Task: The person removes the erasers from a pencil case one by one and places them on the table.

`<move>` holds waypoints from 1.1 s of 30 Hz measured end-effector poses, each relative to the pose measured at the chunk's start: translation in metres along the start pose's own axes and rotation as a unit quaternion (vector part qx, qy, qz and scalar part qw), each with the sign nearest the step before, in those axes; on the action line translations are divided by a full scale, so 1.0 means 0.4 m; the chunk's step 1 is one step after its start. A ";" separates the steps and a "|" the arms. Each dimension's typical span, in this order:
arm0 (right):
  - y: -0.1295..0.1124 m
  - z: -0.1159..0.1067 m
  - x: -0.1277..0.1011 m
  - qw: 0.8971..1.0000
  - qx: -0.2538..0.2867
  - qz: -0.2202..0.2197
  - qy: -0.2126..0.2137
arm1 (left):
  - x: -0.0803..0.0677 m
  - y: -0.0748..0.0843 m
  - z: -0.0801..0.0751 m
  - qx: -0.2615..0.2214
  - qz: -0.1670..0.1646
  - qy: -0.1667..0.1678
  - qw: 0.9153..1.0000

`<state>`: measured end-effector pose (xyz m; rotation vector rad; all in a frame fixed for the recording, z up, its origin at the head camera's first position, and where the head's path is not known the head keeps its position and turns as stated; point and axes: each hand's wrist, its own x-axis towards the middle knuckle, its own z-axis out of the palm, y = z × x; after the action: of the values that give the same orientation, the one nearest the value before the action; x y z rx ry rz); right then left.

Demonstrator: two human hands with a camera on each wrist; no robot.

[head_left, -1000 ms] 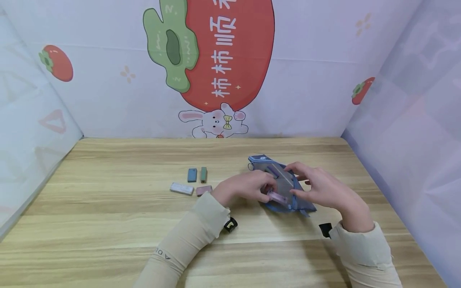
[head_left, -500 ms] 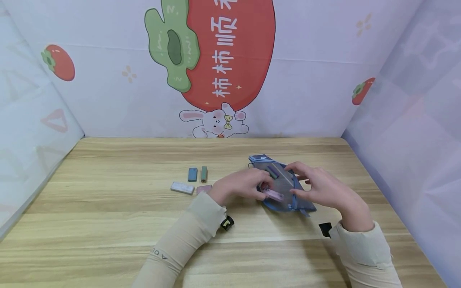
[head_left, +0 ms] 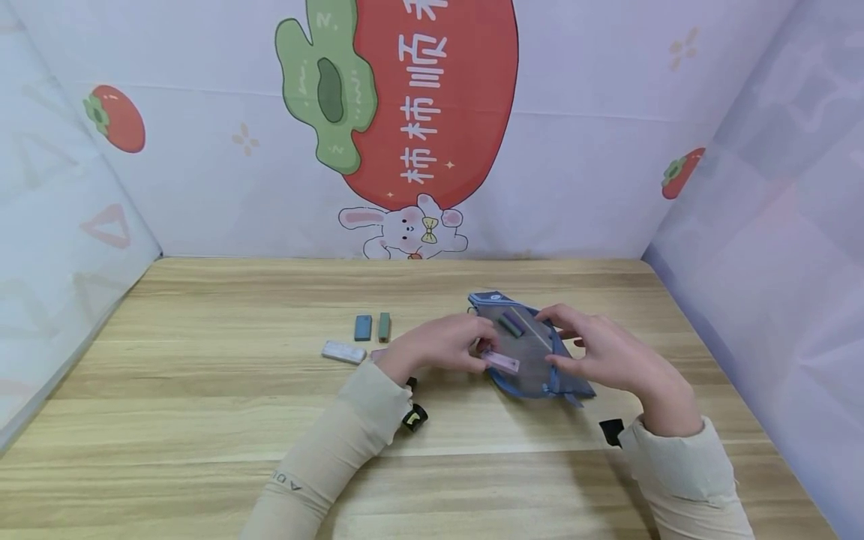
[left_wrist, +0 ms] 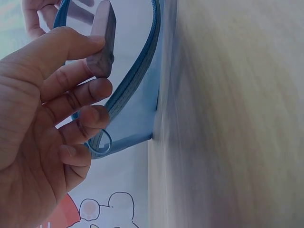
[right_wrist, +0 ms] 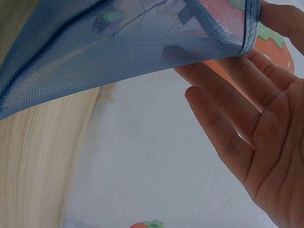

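Note:
My left hand [head_left: 448, 343] pinches a small lilac-pink rectangular block [head_left: 502, 363] between thumb and fingers. In the left wrist view the block [left_wrist: 102, 40] stands tilted at the mouth of a blue mesh zipper pouch [left_wrist: 135, 78]. The pouch [head_left: 533, 360] lies on the table, its zip drawn apart. Through its mesh show a purple and a green block [head_left: 511, 324]. My right hand [head_left: 601, 352] holds the pouch's right edge, thumb at the near side and fingers farther back. In the right wrist view some of its fingers [right_wrist: 209, 80] lie behind the mesh.
Left of the pouch lie a blue block [head_left: 363, 328], a green block [head_left: 384, 327] and a white block [head_left: 343, 352]. A pink block [head_left: 379, 354] is partly hidden by the left hand. Printed sheets [head_left: 580, 187] wall in the wooden table [head_left: 202, 420].
My left hand has drawn the lilac-pink block leftward across the pouch, showing more of the green block inside. The right hand stays at the pouch's edge.

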<state>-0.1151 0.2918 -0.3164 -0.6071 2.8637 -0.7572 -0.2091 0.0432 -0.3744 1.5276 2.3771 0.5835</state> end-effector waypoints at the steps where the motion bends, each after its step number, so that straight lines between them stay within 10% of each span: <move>1: 0.000 0.001 0.001 1.000 0.000 -0.002 0.001 | -0.003 -0.002 -0.001 0.001 -0.004 0.001 1.000; 33: 0.000 0.008 0.002 1.000 -0.005 -0.007 0.002 | -0.117 -0.055 -0.028 -0.016 -0.075 0.038 0.996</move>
<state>-0.1152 0.2901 -0.3190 -0.6286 2.8721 -0.7473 -0.2120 -0.0095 -0.3749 1.3233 2.4999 0.6527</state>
